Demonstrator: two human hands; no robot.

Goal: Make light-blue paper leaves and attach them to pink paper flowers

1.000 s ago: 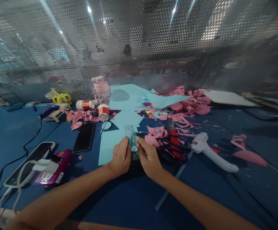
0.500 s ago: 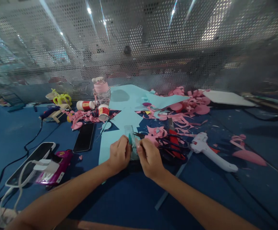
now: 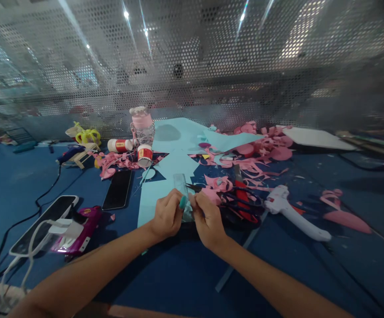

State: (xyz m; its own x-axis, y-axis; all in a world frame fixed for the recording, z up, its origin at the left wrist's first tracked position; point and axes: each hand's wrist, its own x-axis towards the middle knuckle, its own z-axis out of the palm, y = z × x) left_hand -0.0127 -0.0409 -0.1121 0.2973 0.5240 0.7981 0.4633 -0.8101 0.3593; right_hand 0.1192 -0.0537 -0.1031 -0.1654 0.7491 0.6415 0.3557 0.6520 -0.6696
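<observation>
My left hand [image 3: 168, 214] is closed in a pinch on a small teal piece [image 3: 183, 202], whose material I cannot make out. Close beside it, my right hand [image 3: 209, 220] pinches the edge of a pale blue piece [image 3: 188, 206]; whether the two pieces are joined is unclear. Beyond and beneath the fingers lies a clear, ruler-like strip [image 3: 179, 180] on light blue paper [image 3: 150, 196]. Dark-handled scissors [image 3: 241, 201] rest just right of my right hand, their tips pointing toward it. A red-handled cutter [image 3: 241, 194] lies among them.
A white glue gun [image 3: 293, 212] lies to the right, near pink scraps [image 3: 347, 218]. At left are a black phone [image 3: 117, 190], a white-edged device [image 3: 42, 225] with cables and a purple case [image 3: 79, 232]. Paper cups [image 3: 144, 155] and a bottle [image 3: 142, 126] stand behind, before a perforated panel [image 3: 192, 57].
My fingers have shifted slightly, and more of the teal piece shows at my left fingertips. The pale blue piece between the hands has turned. The whole view has moved a little.
</observation>
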